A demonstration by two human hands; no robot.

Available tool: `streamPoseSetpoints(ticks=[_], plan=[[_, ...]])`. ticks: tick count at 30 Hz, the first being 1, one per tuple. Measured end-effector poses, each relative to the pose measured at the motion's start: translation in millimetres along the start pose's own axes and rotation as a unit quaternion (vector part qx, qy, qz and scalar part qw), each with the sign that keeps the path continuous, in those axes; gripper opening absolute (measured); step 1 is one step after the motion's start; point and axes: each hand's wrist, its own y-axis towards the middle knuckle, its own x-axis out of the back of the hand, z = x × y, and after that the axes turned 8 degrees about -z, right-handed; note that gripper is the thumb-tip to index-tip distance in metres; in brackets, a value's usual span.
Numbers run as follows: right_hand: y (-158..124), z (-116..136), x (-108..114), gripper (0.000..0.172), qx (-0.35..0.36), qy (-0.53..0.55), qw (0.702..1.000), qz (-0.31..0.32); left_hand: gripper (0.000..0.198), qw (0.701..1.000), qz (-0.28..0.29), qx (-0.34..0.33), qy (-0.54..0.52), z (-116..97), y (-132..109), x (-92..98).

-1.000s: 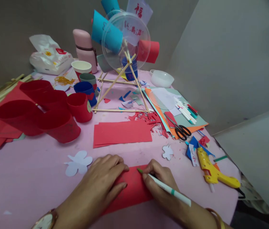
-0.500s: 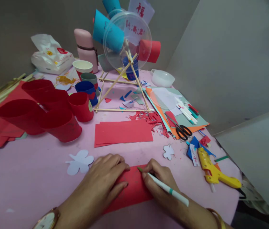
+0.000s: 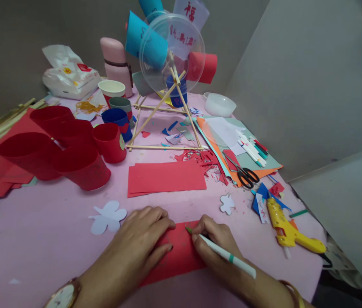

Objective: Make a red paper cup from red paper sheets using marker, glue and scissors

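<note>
Under both hands lies a strip of red paper [image 3: 182, 250] with faint marks on it. My right hand [image 3: 213, 241] grips a white felt-tip pen [image 3: 226, 253] with a green band, its green tip at the strip's upper edge. Pressing the strip from the left is my left hand [image 3: 145, 237], palm down with fingers somewhat bent and apart, holding nothing. A white flower-shaped paper cutout [image 3: 108, 217] sits beside the left hand. Beyond the right hand is a smaller flower cutout [image 3: 226, 204]. More red paper strips [image 3: 166, 179] are stacked ahead of the hands.
Several red paper cups [image 3: 81, 167] stand at the left. A stick frame [image 3: 164, 147] bears a wheel with a clear disc [image 3: 197, 47] and coloured cups. Scissors [image 3: 247, 177], felt-tip pens [image 3: 251, 147] and a yellow glue gun [image 3: 292, 233] lie at the right, near red paper scraps [image 3: 200, 158].
Both hands keep nearly the same place on the red strip. The pen is tilted almost as before, its tip still at the upper edge. The view has shifted very slightly.
</note>
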Motion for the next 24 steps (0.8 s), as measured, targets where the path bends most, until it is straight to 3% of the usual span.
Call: streamPoseSetpoints(ticks=[13, 24], plan=[[0.0, 1.5, 1.4, 0.008, -0.003, -0.009, 1.0, 0.009, 0.019, 1.0, 0.0, -0.003, -0.005, 1.6, 1.0, -2.0], [-1.9, 0.2, 1.3, 0.008, 0.035, -0.024, 0.999, 0.021, 0.019, 1.0, 0.005, 0.0, 0.002, 0.5, 1.0, -1.7]])
